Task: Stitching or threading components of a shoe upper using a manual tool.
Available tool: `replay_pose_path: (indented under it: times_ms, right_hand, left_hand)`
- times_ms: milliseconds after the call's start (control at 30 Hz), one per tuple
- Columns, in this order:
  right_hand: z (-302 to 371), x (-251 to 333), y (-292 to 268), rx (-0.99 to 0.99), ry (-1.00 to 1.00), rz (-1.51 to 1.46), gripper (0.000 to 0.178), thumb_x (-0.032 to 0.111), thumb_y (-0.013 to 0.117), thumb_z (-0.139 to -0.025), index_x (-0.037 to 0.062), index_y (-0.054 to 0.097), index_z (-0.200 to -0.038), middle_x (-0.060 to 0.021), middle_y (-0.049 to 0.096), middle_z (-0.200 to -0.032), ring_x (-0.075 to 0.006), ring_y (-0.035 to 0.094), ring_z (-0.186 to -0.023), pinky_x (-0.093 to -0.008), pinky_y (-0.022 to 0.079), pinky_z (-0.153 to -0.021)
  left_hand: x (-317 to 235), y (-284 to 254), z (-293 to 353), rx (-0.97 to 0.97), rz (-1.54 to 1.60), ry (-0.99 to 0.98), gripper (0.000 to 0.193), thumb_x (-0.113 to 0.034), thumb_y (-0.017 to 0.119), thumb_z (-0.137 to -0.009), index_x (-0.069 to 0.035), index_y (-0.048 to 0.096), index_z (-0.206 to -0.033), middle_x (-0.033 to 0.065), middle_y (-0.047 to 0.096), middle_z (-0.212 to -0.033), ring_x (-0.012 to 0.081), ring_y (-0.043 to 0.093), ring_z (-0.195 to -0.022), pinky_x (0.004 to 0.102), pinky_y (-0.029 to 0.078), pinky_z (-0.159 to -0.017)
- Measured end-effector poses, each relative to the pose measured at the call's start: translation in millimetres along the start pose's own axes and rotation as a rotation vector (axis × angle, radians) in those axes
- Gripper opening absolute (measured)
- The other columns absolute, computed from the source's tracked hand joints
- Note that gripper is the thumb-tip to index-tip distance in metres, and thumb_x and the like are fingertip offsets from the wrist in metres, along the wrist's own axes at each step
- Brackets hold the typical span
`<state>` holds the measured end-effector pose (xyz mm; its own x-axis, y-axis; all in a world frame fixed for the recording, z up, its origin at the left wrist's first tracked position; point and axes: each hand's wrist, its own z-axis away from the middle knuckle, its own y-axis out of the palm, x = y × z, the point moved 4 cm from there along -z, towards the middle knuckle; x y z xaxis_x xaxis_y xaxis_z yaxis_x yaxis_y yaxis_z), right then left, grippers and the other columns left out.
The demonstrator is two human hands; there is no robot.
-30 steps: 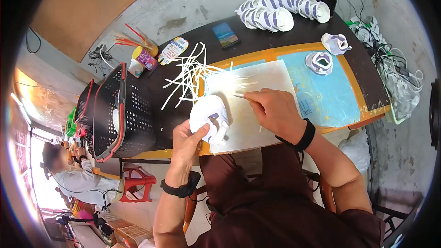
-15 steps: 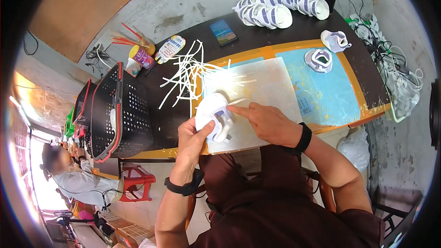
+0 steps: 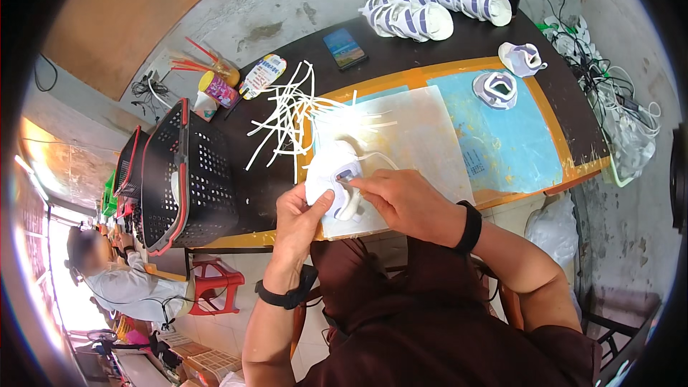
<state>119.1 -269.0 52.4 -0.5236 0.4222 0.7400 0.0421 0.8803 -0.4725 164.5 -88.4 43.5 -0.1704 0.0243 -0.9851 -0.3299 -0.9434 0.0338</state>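
My left hand (image 3: 299,218) grips a small white shoe upper (image 3: 331,166) with grey-purple panels, thumb on its near side. It is held just above the near edge of a pale sheet. My right hand (image 3: 412,204) reaches in from the right, its fingers drawn together at the shoe's opening; what they pinch is hidden. A thin white lace (image 3: 378,157) curves out of the shoe's far side toward the right, above my right hand. Beyond the shoe lies a tangled heap of white laces (image 3: 290,118).
Two small shoe uppers (image 3: 494,90) (image 3: 522,59) sit at the right; stacked rows of them (image 3: 408,21) stand at the back. A phone (image 3: 345,49), a yellow-lidded can (image 3: 218,89) and a black basket (image 3: 204,186) are on the table. Another person (image 3: 136,287) sits far left.
My right hand's outstretched index finger has bent, and the fingers have come together at the shoe's opening. My left hand keeps its hold.
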Motion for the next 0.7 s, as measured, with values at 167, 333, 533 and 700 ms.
replay_pose_path:
  times_ms: [167,333,533,700]
  right_hand:
    - [-0.7,-3.5,2.1,0.029,0.016,0.022,0.026,0.003,0.057,-0.087,0.0031,0.063,-0.112,-0.0186,0.062,-0.084,-0.0364,0.060,-0.077,-0.0434,0.046,-0.067]
    - [-2.1,-1.1,2.5,0.044,0.024,0.023,0.026,0.004,0.057,-0.086,0.0027,0.063,-0.112,-0.0189,0.063,-0.085,-0.0368,0.060,-0.078,-0.0436,0.047,-0.068]
    - [-4.3,-1.9,2.9,0.089,0.036,0.061,0.026,0.001,0.055,-0.084,0.0010,0.064,-0.109,-0.0197,0.063,-0.085,-0.0374,0.060,-0.078,-0.0444,0.047,-0.069]
    - [-4.2,-0.1,8.6,0.092,0.029,0.064,0.026,0.000,0.055,-0.082,0.0006,0.064,-0.107,-0.0206,0.063,-0.085,-0.0388,0.060,-0.078,-0.0454,0.047,-0.068]
  left_hand:
    - [-1.0,1.7,2.6,0.003,-0.015,0.018,0.020,-0.005,0.065,-0.088,0.003,0.066,-0.106,0.0073,0.070,-0.096,0.0088,0.063,-0.082,0.0243,0.049,-0.077]
    - [-1.9,2.0,3.9,0.017,-0.027,0.030,0.020,-0.005,0.065,-0.088,0.003,0.066,-0.106,0.0068,0.070,-0.096,0.0082,0.063,-0.082,0.0238,0.049,-0.077]
    - [0.4,3.4,5.4,-0.006,-0.124,0.078,0.017,-0.007,0.065,-0.089,0.002,0.066,-0.103,0.0040,0.069,-0.091,0.0061,0.060,-0.076,0.0221,0.047,-0.071]
    - [-22.6,14.6,16.6,-0.150,-0.910,0.573,0.016,-0.003,0.065,-0.084,0.001,0.067,-0.100,0.0076,0.066,-0.076,0.0151,0.053,-0.065,0.0295,0.044,-0.066]
